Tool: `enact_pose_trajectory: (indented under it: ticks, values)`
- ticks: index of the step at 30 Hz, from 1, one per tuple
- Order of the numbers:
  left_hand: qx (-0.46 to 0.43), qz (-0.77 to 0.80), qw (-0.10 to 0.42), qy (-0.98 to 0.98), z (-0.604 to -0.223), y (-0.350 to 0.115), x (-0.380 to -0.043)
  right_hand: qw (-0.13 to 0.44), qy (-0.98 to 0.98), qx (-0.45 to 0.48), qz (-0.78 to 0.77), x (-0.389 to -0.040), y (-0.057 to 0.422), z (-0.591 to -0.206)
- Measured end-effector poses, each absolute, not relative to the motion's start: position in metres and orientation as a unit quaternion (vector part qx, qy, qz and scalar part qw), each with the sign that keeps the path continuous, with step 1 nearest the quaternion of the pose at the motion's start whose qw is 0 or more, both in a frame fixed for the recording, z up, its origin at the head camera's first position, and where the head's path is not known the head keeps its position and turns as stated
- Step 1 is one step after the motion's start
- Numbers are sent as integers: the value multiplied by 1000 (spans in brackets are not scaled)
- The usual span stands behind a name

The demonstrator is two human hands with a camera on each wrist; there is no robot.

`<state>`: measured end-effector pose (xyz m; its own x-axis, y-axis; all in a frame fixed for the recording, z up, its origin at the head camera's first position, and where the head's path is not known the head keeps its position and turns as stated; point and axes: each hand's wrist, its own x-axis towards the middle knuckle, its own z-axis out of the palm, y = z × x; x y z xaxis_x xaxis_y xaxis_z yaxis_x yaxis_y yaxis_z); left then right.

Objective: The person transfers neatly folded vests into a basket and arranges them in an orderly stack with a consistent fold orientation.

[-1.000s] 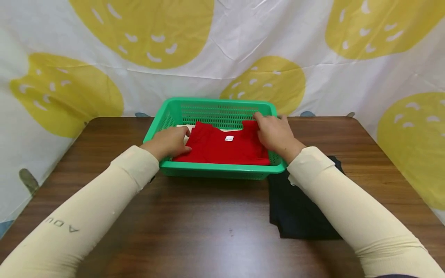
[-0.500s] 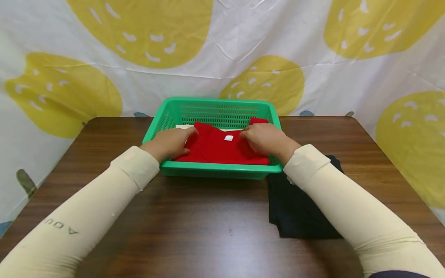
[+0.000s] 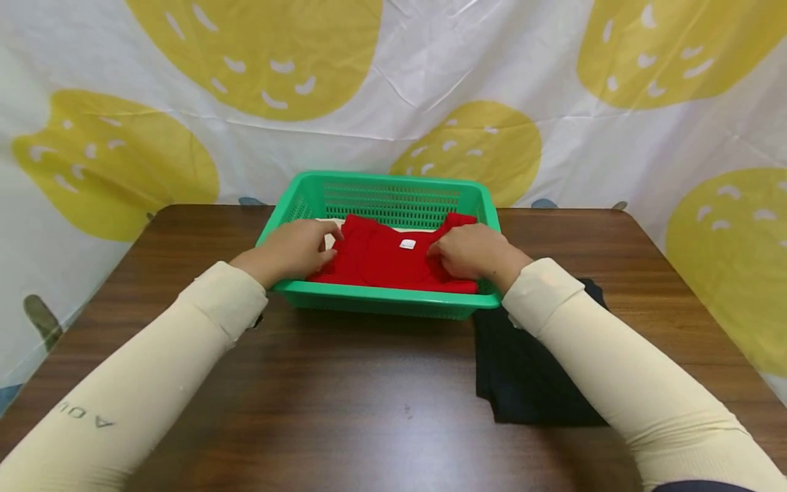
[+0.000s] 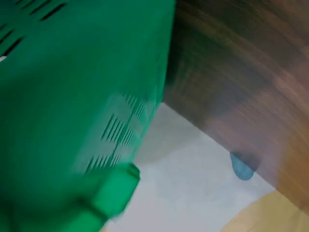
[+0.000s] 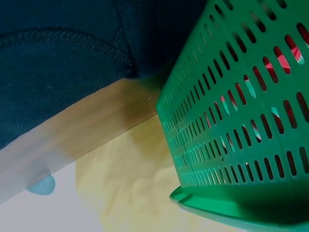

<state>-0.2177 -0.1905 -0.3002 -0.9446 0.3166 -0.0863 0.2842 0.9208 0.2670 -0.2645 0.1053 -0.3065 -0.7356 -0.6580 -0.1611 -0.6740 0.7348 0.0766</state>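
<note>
A folded red shirt (image 3: 393, 263) with a small white neck label lies in a green slotted plastic basket (image 3: 393, 294). Some cream cloth (image 3: 330, 240) shows beside it at the left. My left hand (image 3: 289, 249) reaches over the basket's left rim, thumb and fingers apart at the shirt's left edge. Inside the right end, my right hand (image 3: 475, 253) touches the shirt with bent fingers, their tips partly hidden. Neither wrist view shows a hand; both show the basket's outer wall, with red cloth visible through the slots in the right wrist view.
A folded black garment (image 3: 531, 376) lies on the brown wooden table (image 3: 344, 410), right of the basket and partly under my right forearm. Behind the table hangs a white curtain (image 3: 258, 150) with yellow fruit prints.
My right hand has moved left from the basket's right rim onto the shirt, and the shirt's upper right part has shifted right. My left hand has drawn back slightly to the left.
</note>
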Motion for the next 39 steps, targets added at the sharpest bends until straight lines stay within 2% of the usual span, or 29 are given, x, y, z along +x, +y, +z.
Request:
enact_pose_trajectory:
  ticks: [6, 11, 15, 18, 20, 22, 25, 34, 39]
  values:
    - [108, 206, -82, 969, -277, -206, -181, 56, 936, -345, 33, -265, 105, -308]
    - [124, 234, -149, 953, -279, -211, -149, 10, 936, -350, -25, -265, 108, -309]
    - [158, 236, -171, 943, -293, -201, -127, -78, 928, -324, -166, -259, 124, -310]
    - [189, 236, -189, 934, -304, -189, -112, -189, 896, -295, -274, -246, 148, -314]
    - [215, 237, -202, 926, -309, -180, -104, -248, 879, -272, -304, -234, 169, -317]
    - [235, 241, -206, 919, -313, -173, -97, -281, 875, -253, -302, -224, 190, -322]
    - [252, 241, -202, 915, -319, -163, -87, -242, 906, -225, -264, -209, 219, -332]
    - [279, 241, -112, 923, -333, -135, -72, 52, 980, -176, -81, -187, 282, -364]
    - [281, 242, -106, 923, -337, -129, -71, 147, 968, -176, -100, -189, 290, -362]
